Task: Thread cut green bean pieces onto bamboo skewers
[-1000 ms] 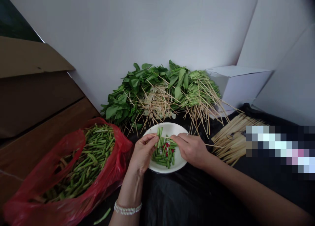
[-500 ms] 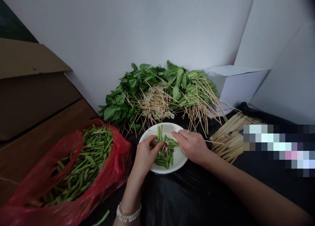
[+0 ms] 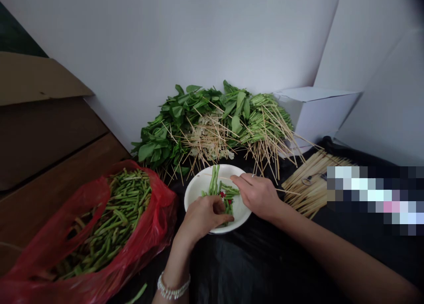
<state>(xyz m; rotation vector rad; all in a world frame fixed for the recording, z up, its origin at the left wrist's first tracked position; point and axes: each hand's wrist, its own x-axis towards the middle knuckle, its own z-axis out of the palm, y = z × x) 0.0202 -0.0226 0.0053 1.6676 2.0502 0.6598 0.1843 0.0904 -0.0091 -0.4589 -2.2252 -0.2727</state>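
Observation:
A thin wooden skewer (image 3: 289, 192) is gripped in my right hand (image 3: 260, 196), its shaft pointing left across the white bowl (image 3: 245, 216). Upright pieces of green bean (image 3: 214, 180) stand at the skewer's far part and look threaded on it. My left hand (image 3: 202, 215) reaches low into the bowl, thumb and fingers apart over the loose cut beans (image 3: 229, 206). Its fingertips are partly hidden among them. Red print shows on the bowl's floor between the pieces.
Left stands a red plastic bag (image 3: 162, 207) full of cut beans (image 3: 129, 193). Behind the bowl lie skewered leafy greens (image 3: 155, 140), pale skewered food (image 3: 205, 132) and skewered green stalks (image 3: 265, 118). A bundle of bare skewers (image 3: 306, 180) and a white box (image 3: 324, 114) are at right.
My left hand has moved down from the upright bean pieces to the loose beans in the bowl, its thumb now nearer the front rim. The right hand has stayed in place with the skewer.

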